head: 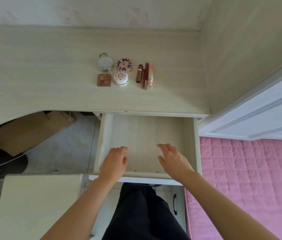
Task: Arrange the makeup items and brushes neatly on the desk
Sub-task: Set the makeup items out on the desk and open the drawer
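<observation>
Low in the frame, the left hand [115, 161] and right hand [172, 159] reach over the front edge of the pulled-out drawer [189, 144], both with fingers loosely spread, palms down and holding nothing. Well beyond them, in the upper middle of the frame, the makeup items lie on the desk [41, 75]: a square brown palette [104, 80] and a white round jar [121, 78] nearest. Behind those sit a round silver compact [104, 62] and a patterned compact [124, 65], with a row of tubes and brushes [145, 76] side by side just to the right.
</observation>
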The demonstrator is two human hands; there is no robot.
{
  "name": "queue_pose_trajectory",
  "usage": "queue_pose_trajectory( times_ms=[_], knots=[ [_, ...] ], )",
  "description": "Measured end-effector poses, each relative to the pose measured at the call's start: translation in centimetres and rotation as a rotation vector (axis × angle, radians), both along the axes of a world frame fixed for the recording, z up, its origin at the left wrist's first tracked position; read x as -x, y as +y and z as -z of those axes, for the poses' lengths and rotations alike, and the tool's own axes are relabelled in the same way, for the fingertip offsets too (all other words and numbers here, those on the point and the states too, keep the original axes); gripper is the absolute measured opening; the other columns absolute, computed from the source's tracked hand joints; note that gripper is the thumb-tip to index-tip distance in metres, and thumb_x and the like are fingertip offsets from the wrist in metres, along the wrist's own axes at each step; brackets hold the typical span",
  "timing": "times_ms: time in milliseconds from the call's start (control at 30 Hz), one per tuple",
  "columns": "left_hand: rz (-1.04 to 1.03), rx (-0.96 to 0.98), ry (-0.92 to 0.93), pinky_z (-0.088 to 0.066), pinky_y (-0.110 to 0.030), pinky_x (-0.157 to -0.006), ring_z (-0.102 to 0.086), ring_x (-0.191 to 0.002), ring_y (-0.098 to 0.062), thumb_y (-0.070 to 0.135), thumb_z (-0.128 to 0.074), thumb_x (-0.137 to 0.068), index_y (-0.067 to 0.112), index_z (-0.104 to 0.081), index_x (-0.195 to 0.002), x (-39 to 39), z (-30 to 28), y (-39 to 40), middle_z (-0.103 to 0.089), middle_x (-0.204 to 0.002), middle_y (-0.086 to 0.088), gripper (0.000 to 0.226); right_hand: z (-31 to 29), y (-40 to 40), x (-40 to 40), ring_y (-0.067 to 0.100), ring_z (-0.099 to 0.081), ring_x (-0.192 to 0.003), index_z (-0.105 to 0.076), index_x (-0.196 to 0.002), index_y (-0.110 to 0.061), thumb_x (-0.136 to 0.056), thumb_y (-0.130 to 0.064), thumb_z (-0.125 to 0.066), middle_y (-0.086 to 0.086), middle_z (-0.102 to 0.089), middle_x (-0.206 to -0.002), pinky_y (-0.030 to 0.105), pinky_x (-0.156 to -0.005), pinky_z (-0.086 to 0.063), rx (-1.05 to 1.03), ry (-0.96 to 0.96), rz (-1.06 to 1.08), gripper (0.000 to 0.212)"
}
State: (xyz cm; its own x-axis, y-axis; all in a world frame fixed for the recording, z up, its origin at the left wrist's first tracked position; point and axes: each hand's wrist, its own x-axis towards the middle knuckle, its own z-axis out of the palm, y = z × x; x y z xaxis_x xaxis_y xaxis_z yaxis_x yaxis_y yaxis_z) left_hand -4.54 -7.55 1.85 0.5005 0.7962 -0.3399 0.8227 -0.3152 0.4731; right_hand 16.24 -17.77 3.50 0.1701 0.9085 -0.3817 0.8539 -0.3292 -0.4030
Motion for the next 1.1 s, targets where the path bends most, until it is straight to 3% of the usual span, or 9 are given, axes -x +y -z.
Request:
queue_pose_trajectory(
  times_ms=[233, 400, 533, 667, 767, 833, 900, 967, 1100],
  knots=[
    [0.070, 0.088, 0.078, -0.044, -0.030, -0.092, -0.048, -0.116, -0.016, 0.029, -0.042, -0.099, 0.017, -0.049, -0.131, 2.2, 2.6, -4.1, -0.058, -0.123, 0.001, 0.035, 2.7, -4.0, 1.6, 0.022, -0.050, -0.119, -0.034, -0.142, -0.017, -0.099, -0.043, -0.038, 0.005, -0.047, -0.134, 0.033, -0.094, -0.048, 0.184, 0.025, -0.062, 0.051],
    [0.227, 0.074, 0.169, -0.030, -0.030, -0.109, -0.041, -0.129, -0.019, 0.047, -0.047, -0.095, 0.019, -0.046, -0.137, 3.5, 3.8, -4.9, -0.051, -0.138, 0.003, 0.051, 3.8, -4.9, 2.1, 0.026, -0.053, -0.116, -0.037, -0.140, -0.016, -0.098, -0.048, -0.037, 0.007, -0.049, -0.134, 0.039, -0.098, -0.045, 0.277, 0.048, -0.087, 0.053],
    [0.340, 0.017, 0.252, -0.024, -0.031, -0.112, -0.040, -0.130, -0.018, 0.042, -0.057, -0.090, 0.022, -0.040, -0.140, 3.7, 4.1, -4.5, -0.047, -0.140, 0.004, 0.057, 4.5, -5.5, 2.7, 0.025, -0.051, -0.120, -0.037, -0.139, -0.020, -0.096, -0.056, -0.033, 0.004, -0.049, -0.137, 0.043, -0.105, -0.038, 0.283, -0.029, -0.153, 0.056],
    [0.409, -0.071, 0.331, -0.026, -0.031, -0.111, -0.044, -0.126, -0.019, 0.031, -0.055, -0.092, 0.023, -0.040, -0.139, 3.4, 4.3, -3.9, -0.050, -0.137, 0.004, 0.049, 4.9, -6.0, 2.9, 0.024, -0.045, -0.127, -0.032, -0.141, -0.021, -0.096, -0.049, -0.041, 0.002, -0.046, -0.140, 0.047, -0.111, -0.028, 0.276, -0.082, -0.173, 0.054],
    [0.436, -0.096, 0.351, -0.033, -0.033, -0.106, -0.050, -0.120, -0.021, 0.028, -0.056, -0.092, 0.021, -0.044, -0.135, 3.4, 4.4, -3.8, -0.055, -0.130, 0.003, 0.045, 5.1, -6.0, 2.9, 0.025, -0.046, -0.126, -0.032, -0.140, -0.022, -0.097, -0.033, -0.048, 0.002, -0.046, -0.138, 0.051, -0.111, -0.027, 0.281, -0.119, -0.192, 0.048],
    [0.458, -0.130, 0.349, -0.043, -0.034, -0.097, -0.058, -0.108, -0.022, 0.027, -0.067, -0.085, 0.019, -0.054, -0.128, 3.5, 3.9, -3.8, -0.063, -0.117, 0.001, 0.046, 5.1, -6.0, 2.8, 0.027, -0.049, -0.121, -0.034, -0.139, -0.021, -0.097, -0.024, -0.050, 0.002, -0.049, -0.135, 0.050, -0.108, -0.031, 0.274, -0.143, -0.216, 0.044],
    [0.516, -0.198, 0.342, -0.055, -0.031, -0.076, -0.067, -0.081, -0.020, 0.024, -0.089, -0.060, 0.017, -0.069, -0.105, 3.6, 3.5, -3.8, -0.070, -0.090, 0.002, 0.050, 5.0, -6.0, 2.6, 0.027, -0.051, -0.118, -0.036, -0.137, -0.020, -0.097, -0.021, -0.050, 0.001, -0.051, -0.132, 0.047, -0.104, -0.036, 0.257, -0.162, -0.241, 0.043],
    [0.535, -0.266, 0.326, -0.057, -0.029, -0.062, -0.066, -0.064, -0.019, 0.023, -0.096, -0.040, 0.016, -0.074, -0.090, 3.6, 3.3, -3.7, -0.070, -0.074, 0.002, 0.055, 4.9, -6.0, 2.4, 0.026, -0.053, -0.114, -0.037, -0.135, -0.020, -0.097, -0.023, -0.049, 0.000, -0.053, -0.128, 0.043, -0.099, -0.040, 0.233, -0.172, -0.258, 0.040],
    [0.538, -0.297, 0.321, -0.056, -0.029, -0.059, -0.066, -0.062, -0.020, 0.023, -0.095, -0.041, 0.015, -0.074, -0.089, 3.4, 3.0, -3.0, -0.070, -0.073, 0.001, 0.053, 4.7, -5.5, 2.0, 0.025, -0.054, -0.110, -0.038, -0.135, -0.021, -0.098, -0.025, -0.050, -0.001, -0.055, -0.126, 0.039, -0.093, -0.044, 0.202, -0.180, -0.269, 0.039]
  ],
)
